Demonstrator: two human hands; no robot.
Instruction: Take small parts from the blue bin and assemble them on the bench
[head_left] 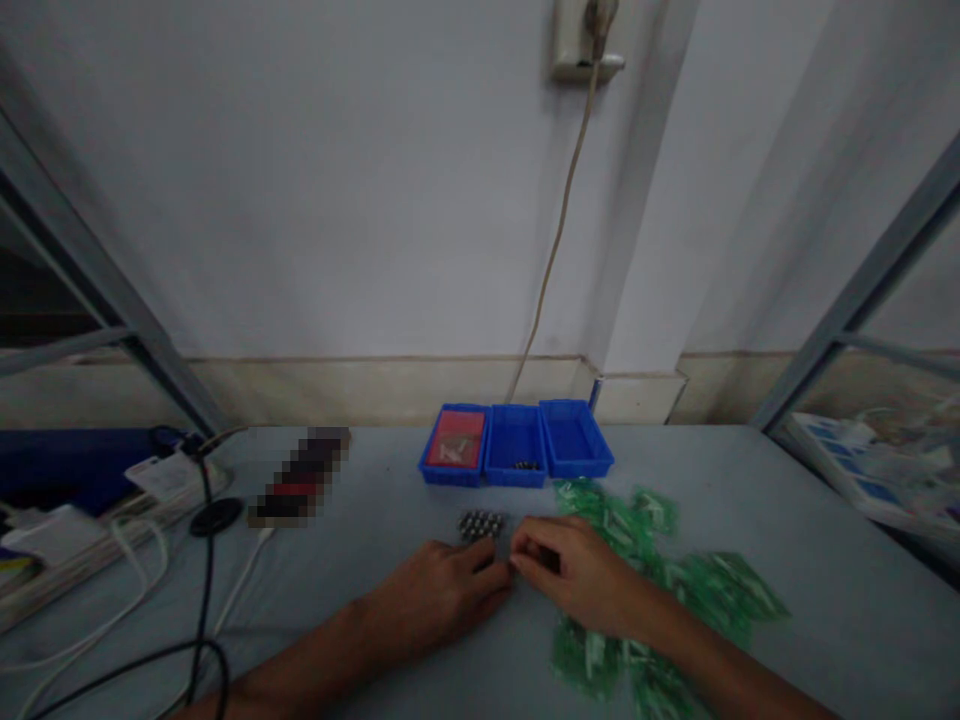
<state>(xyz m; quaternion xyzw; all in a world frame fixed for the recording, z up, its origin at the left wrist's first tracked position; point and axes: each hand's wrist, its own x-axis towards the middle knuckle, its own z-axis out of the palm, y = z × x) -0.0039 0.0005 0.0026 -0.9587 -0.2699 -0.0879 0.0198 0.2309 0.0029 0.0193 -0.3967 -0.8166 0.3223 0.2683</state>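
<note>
My left hand (457,590) rests low over the table, its fingers curled and pressed together at the tips. Facing it, my right hand (566,570) is closed in a pinch, thumb against forefinger. The fingertips of both hands nearly meet, and whatever may be between them is too small to make out. Just beyond the left fingers lies a cluster of small shiny metal balls or beads (481,524). Green plastic packets (622,525) with white labels spread beside and under my right forearm.
Three blue trays stand behind: the left tray (452,478) holds a red card, the middle tray (517,478) some small dark pieces, then a right tray (577,465). A pixelated phone-like object (300,480), cables (206,580) and a power strip (112,545) lie left. Another white container (862,470) stands right.
</note>
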